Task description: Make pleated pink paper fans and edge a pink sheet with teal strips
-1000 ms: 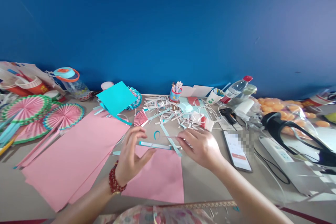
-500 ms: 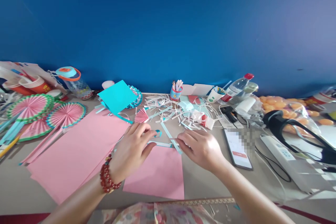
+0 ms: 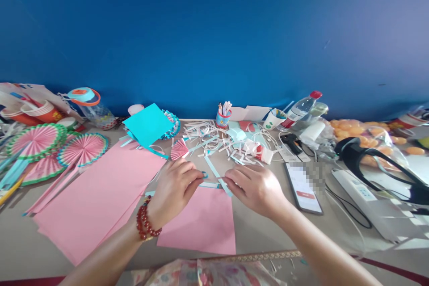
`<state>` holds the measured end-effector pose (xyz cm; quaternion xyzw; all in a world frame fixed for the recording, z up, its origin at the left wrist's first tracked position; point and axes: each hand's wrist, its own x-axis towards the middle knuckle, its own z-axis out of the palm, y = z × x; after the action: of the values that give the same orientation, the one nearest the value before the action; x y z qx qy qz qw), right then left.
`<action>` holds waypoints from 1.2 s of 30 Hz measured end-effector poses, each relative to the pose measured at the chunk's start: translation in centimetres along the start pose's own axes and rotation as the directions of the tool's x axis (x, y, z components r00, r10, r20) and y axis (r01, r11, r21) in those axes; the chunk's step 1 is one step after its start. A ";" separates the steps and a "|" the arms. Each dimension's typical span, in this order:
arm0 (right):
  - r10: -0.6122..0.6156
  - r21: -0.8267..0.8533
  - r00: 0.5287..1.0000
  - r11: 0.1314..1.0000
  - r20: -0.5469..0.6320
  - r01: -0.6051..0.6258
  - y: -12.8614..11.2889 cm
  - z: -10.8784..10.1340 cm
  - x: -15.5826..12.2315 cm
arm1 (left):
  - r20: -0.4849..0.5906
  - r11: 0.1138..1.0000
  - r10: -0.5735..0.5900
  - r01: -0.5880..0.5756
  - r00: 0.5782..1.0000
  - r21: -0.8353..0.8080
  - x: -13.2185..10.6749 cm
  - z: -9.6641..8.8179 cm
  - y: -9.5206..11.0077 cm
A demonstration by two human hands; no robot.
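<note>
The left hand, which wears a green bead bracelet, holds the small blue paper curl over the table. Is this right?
The colour is wrong: the head view shows a dark red bead bracelet. The left hand holds the blue paper curl.

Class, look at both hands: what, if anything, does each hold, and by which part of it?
The left hand pinches a small curled teal paper strip by its curl. Whether the right hand holds anything cannot be told.
</note>
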<state>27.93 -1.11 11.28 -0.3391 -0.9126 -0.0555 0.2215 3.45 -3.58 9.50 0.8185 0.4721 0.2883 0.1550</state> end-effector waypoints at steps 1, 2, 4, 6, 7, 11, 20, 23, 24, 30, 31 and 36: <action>0.001 0.000 1.000 1.000 0.004 -0.001 0.0 0.1 0.0 | 0.001 1.000 -0.003 0.003 1.000 -0.014 0.0 0.0 0.0; 0.002 0.000 1.000 1.000 0.008 -0.002 0.1 0.1 0.1 | 0.002 1.000 -0.008 0.008 1.000 -0.028 0.0 0.0 0.1; 0.004 0.001 1.000 1.000 0.012 -0.004 0.1 0.2 0.2 | 0.005 0.999 -0.018 0.018 1.000 -0.050 -0.1 0.1 0.2; 0.005 0.002 1.000 1.000 0.013 -0.005 0.1 0.2 0.3 | 0.011 0.998 -0.026 0.027 1.000 -0.059 -0.1 0.0 0.3; 0.005 0.000 1.000 1.000 0.016 -0.005 0.1 0.2 0.4 | 0.014 0.997 -0.029 0.030 0.999 -0.064 0.0 0.0 0.3; 0.016 -0.003 0.998 1.000 0.054 -0.016 0.4 0.1 0.6 | 0.049 0.991 -0.035 0.041 0.998 -0.129 0.1 -0.1 0.3; 0.084 0.074 0.979 0.992 0.183 -0.099 1.0 0.4 1.3 | 0.196 0.944 -0.085 0.141 0.977 -0.297 0.0 0.5 -1.0; 0.095 0.088 0.968 0.989 0.233 -0.118 1.0 0.4 1.8 | 0.261 0.916 -0.101 0.192 0.960 -0.352 0.0 0.7 -1.8; 0.098 0.096 0.963 0.987 0.251 -0.125 1.1 0.3 1.9 | 0.285 0.904 -0.106 0.212 0.953 -0.371 0.1 0.7 -2.0; 0.132 0.123 0.932 0.976 0.337 -0.182 1.4 0.2 2.5 | 0.403 0.837 -0.086 0.286 0.911 -0.467 0.4 0.9 -3.0; 0.135 0.120 0.928 0.975 0.347 -0.187 1.5 0.2 2.5 | 0.416 0.832 -0.077 0.289 0.906 -0.475 0.5 1.0 -3.1; 0.137 0.120 0.909 0.973 0.393 -0.198 1.9 0.4 2.8 | 0.444 0.830 -0.059 0.291 0.894 -0.477 0.7 1.3 -3.1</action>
<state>27.14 2.07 12.04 -0.4021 -0.9072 0.1027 0.0695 2.35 -1.38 7.07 0.7372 0.4049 0.2131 0.4971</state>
